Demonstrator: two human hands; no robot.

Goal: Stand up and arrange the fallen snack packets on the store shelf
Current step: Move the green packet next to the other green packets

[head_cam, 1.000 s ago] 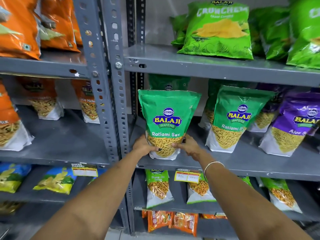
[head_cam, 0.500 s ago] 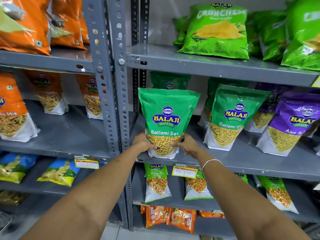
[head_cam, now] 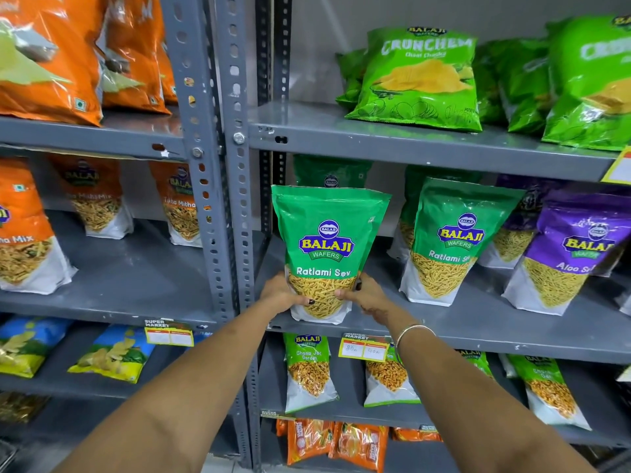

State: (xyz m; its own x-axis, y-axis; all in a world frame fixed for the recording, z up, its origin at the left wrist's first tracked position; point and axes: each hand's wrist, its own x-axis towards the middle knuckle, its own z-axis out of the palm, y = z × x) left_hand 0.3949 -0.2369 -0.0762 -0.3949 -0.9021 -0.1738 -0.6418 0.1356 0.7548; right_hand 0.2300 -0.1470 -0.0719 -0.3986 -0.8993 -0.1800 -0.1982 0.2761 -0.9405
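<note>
A green Ratlami Sev packet (head_cam: pixel 327 240) stands upright at the front left of the grey middle shelf (head_cam: pixel 461 327). My left hand (head_cam: pixel 281 295) grips its lower left side and my right hand (head_cam: pixel 363 297) grips its lower right side. Another green packet (head_cam: pixel 329 172) shows behind it, mostly hidden. To the right stands a second Ratlami Sev packet (head_cam: pixel 450 237), then a purple Aloo Sev packet (head_cam: pixel 573 254).
Grey slotted uprights (head_cam: pixel 235 199) divide two shelf bays. Green Crunchem bags (head_cam: pixel 420 76) lie on the shelf above, orange packets (head_cam: pixel 97 199) fill the left bay. Chana Jor Garam packets (head_cam: pixel 307 370) and a yellow price tag (head_cam: pixel 363 348) sit below.
The green packet stays upright in both hands, with my fingers now wrapped a little further round its lower front. The camera has drifted slightly.
</note>
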